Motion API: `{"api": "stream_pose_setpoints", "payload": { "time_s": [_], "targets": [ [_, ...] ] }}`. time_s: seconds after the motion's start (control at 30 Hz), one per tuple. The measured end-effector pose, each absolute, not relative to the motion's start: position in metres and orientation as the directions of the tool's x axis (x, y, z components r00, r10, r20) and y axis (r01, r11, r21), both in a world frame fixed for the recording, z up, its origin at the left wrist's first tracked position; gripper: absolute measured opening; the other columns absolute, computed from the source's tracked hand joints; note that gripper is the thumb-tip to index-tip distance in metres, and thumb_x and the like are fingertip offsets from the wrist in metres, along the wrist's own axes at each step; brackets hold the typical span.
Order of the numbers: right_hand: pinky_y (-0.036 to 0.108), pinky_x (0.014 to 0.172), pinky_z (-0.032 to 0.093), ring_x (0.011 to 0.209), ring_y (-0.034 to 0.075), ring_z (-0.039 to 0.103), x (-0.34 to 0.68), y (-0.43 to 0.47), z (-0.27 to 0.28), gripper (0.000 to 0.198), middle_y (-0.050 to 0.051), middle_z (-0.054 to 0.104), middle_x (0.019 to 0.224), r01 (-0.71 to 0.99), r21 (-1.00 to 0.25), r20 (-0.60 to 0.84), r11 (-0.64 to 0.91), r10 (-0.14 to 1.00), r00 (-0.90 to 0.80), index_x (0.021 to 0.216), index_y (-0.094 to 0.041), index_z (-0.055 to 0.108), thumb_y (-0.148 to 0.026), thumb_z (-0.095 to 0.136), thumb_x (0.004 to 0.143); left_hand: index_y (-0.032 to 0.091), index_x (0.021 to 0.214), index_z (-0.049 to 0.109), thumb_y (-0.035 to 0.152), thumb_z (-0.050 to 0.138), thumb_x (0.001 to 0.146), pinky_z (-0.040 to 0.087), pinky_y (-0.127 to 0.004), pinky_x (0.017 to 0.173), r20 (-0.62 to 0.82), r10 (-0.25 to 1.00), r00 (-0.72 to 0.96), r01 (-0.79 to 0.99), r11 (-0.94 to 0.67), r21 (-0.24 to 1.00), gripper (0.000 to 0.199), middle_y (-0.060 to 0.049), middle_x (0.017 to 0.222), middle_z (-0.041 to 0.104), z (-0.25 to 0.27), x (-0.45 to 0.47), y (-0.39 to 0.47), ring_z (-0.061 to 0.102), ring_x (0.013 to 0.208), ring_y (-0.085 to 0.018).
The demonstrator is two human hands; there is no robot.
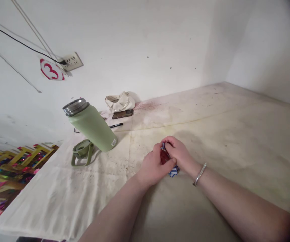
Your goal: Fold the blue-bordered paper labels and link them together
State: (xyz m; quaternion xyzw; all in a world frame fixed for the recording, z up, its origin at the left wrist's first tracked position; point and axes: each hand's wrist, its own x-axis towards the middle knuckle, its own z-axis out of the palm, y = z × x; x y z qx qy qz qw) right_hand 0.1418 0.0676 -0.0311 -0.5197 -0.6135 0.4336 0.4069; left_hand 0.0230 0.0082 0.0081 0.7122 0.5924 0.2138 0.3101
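Observation:
My left hand (152,167) and my right hand (181,153) meet over the middle of the table, both closed round a small red packet with blue-and-white striped ends (164,156). Its upper striped end is pinched by the fingers of my right hand. Another striped end (173,172) sticks out below my left thumb. Most of the packet is hidden by my fingers, so its contents cannot be made out. A silver bracelet (200,174) circles my right wrist.
To the left stands an uncapped green bottle (93,126), its green lid (82,153) beside it. Behind lie a pen (116,125), a phone (122,114) and a white handbag (121,102) near the wall. Yellow stools (24,156) are stacked past the table's left edge.

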Motion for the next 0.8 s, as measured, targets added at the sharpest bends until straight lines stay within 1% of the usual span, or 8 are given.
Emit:
{"api": "stream_pose_setpoints", "payload": {
  "time_s": [0.43,0.8],
  "targets": [
    [0.027,0.063,0.044,0.069,0.015,0.057,0.1409,0.0682,-0.0314,0.017,0.001,0.062,0.074,0.284,-0.955,0.05,0.084,0.991,-0.125,0.077,-0.02,0.058,-0.02,0.041,0.074,0.019,0.127,0.038,0.044,0.05,0.083,0.045,-0.034,0.069,-0.036,0.978,0.207,0.732,-0.13,0.669,0.052,-0.006,0.095,0.064,0.0093,0.0262,0.0046,0.061,0.085,-0.024],
    [0.028,0.066,0.044,0.072,0.016,0.058,0.1413,0.0687,-0.0305,0.017,0.002,0.063,0.077,0.301,-0.951,0.032,0.069,0.991,-0.126,0.079,-0.02,0.058,-0.019,0.042,0.075,0.019,0.127,0.038,0.043,0.049,0.084,0.046,-0.034,0.071,-0.048,0.975,0.216,0.723,-0.126,0.68,0.052,-0.007,0.097,0.065,0.0116,0.0264,0.0039,0.061,0.087,-0.024]
  ]
}}
